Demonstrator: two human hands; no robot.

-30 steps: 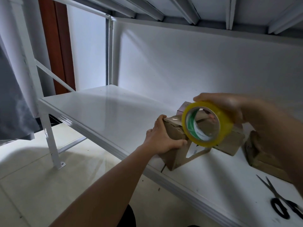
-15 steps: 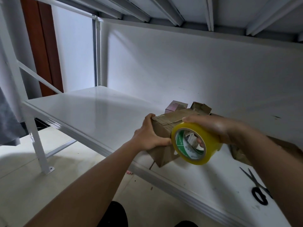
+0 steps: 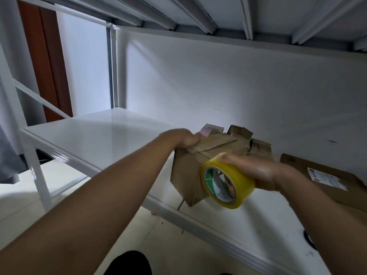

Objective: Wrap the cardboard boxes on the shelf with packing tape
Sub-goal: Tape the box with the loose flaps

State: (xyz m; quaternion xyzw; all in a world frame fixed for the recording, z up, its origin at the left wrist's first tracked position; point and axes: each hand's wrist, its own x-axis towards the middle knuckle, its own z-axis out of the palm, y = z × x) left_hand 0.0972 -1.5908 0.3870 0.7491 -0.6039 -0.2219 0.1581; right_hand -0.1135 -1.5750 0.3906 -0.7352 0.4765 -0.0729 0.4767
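A brown cardboard box (image 3: 188, 171) stands at the front edge of the white shelf (image 3: 99, 135), one corner hanging slightly over it. My left hand (image 3: 184, 138) grips the box's upper left corner. My right hand (image 3: 252, 169) holds a yellow roll of packing tape (image 3: 226, 185) against the box's front right side. Shiny tape lies across the box's top edge. The fingers under the roll are hidden.
More cardboard boxes (image 3: 258, 145) and a small pink box (image 3: 210, 130) sit behind the held box. A large flat box with a white label (image 3: 325, 175) lies at the right. A scissors handle (image 3: 308, 239) shows at the shelf's right front. An upper shelf (image 3: 218, 20) hangs overhead.
My left hand has slid from the box's left side up to its top left corner. The tape roll has moved down along the box's front face. The camera has tilted and moved closer.
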